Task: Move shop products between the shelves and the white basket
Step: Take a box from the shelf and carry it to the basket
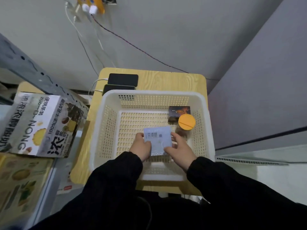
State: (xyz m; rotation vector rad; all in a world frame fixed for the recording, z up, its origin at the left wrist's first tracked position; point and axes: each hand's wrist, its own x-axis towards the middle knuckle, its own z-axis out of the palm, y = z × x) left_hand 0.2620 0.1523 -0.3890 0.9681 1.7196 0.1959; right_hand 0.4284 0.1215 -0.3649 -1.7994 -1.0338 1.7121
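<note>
While you hold the pale blue packet (158, 138) low inside the white basket (149, 92), your left hand (141, 146) and right hand (180, 149) each pinch one side in a curled grip. A dark box (179, 111) and an orange-lid jar (186, 122) sit inside too. More seems left on the shelves (33, 70).

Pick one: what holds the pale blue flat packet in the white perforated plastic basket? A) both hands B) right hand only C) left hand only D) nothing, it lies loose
A: the left hand and the right hand each grip one side of the pale blue flat packet inside the white perforated plastic basket.
</note>
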